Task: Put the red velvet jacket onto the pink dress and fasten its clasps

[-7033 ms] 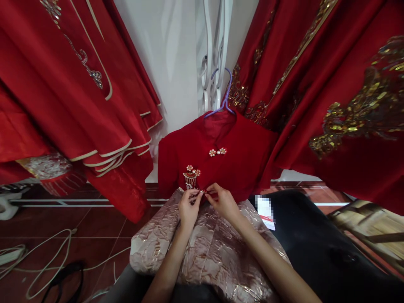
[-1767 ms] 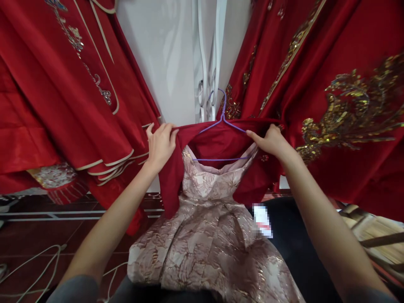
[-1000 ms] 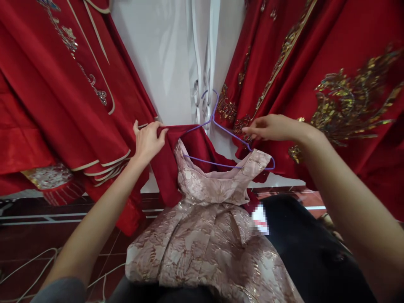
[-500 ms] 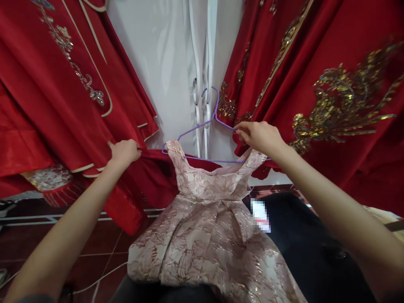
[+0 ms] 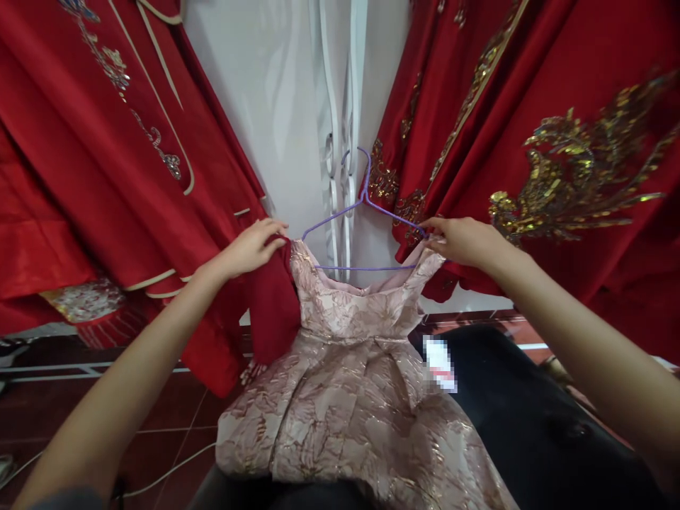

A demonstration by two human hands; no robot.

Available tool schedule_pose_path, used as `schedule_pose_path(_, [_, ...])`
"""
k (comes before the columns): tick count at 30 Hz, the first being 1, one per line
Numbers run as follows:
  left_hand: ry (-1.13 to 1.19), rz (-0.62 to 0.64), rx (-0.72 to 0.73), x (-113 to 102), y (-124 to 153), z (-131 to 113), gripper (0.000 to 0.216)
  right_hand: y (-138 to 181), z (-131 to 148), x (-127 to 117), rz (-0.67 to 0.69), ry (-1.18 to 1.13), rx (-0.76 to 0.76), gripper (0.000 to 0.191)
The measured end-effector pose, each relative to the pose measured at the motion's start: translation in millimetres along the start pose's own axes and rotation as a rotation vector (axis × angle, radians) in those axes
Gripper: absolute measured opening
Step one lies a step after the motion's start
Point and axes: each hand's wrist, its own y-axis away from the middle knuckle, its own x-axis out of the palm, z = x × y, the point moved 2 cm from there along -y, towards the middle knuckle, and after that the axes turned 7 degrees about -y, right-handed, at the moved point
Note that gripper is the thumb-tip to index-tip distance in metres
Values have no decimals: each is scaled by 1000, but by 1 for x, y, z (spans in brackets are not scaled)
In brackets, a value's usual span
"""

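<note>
A pink-and-gold brocade dress lies across my lap, with its straps over a thin purple hanger. At the hanger's right arm, my right hand has its fingers closed, with the right strap under them. My left hand is beside the left strap, finger and thumb apart, touching or very close to a dark red cloth. That cloth hangs below my left hand, next to the dress bodice. A white tag, blurred out, sticks out at the dress's right side.
Red garments with beading hang at the left, and others with gold sequins at the right. Behind the hanger are white cabinet doors. A white cable runs over dark red floor tiles.
My left hand has moved right to the left strap, its fingers spreading. The red cloth behind the dress has shifted left and now hangs there. My right hand has slid outward along the hanger.
</note>
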Motion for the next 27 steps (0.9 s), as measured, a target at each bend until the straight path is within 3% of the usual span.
schedule_pose_path(4, [68, 95, -14, 24, -12, -8, 22, 5, -8, 3, -33, -19, -7, 36])
schedule_pose_path(12, [-87, -7, -149, 29, -15, -12, 28, 6, -24, 1, -40, -39, -77, 26])
schedule_pose_path(16, [49, -88, -218, 29, -10, -12, 26, 14, -31, 0, -157, -60, -135, 26])
schedule_pose_path(22, [291, -186, -323, 27, -4, 8, 32, 24, -36, 2, -232, -143, -126, 30])
schedule_pose_path(27, [276, -46, -131, 19, -10, 4, 29, 20, -31, 7, -238, -146, -75, 31])
